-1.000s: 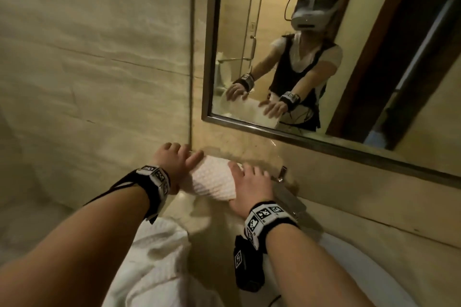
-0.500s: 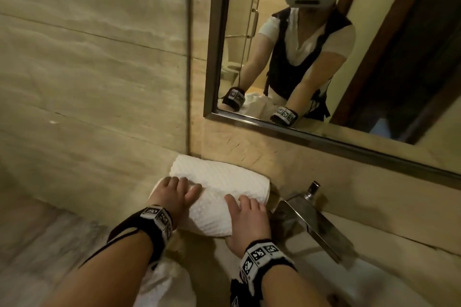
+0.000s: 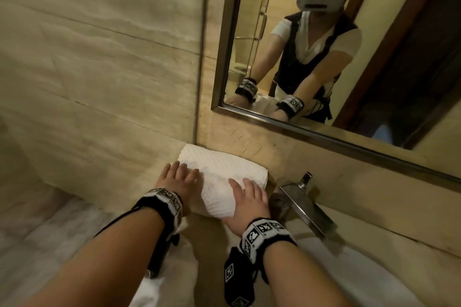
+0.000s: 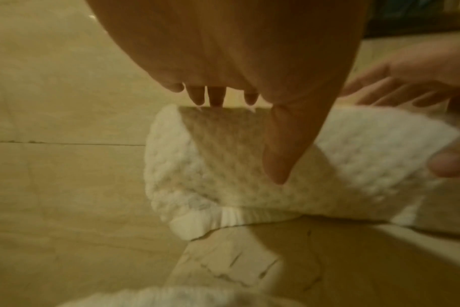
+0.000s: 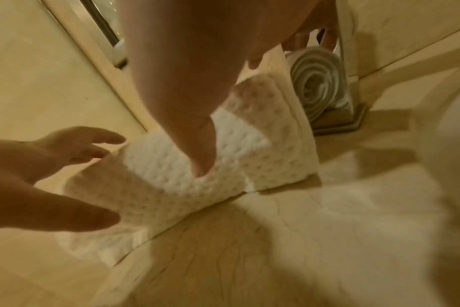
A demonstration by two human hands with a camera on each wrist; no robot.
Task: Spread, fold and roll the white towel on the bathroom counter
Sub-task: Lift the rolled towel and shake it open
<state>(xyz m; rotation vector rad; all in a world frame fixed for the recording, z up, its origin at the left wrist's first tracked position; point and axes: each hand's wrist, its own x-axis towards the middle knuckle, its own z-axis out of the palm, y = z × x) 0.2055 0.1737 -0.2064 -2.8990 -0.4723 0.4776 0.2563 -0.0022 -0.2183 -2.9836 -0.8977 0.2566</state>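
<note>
Rolled white towel lying on the beige stone counter, pushed into the corner where side wall meets the back wall under the mirror. Long axis of the roll running left to right along the back wall, spiral end facing the chrome faucet, as reflected in the faucet base in the right wrist view. Left hand laid over the left end, fingers straight and spread, fingertips reaching the far top edge; nothing pinched or curled round. Right hand flat on the right half, fingers extended, palm pressing the near flank; likewise no closed grasp. Both hands touching the roll from the near side, towel lying directly ahead of the wrists and between them and the wall. Judged stage: rolling done, roll seated at its resting place, only a final pat or release remaining. Judged key relation: axis crosswise to both forearms, so any further push rolls it toward the back wall, already touching or nearly so; both hands equally near, left covering the corner end, right the faucet end. More white cloth draped at the near counter edge below the forearms, and the white basin to the right
</note>
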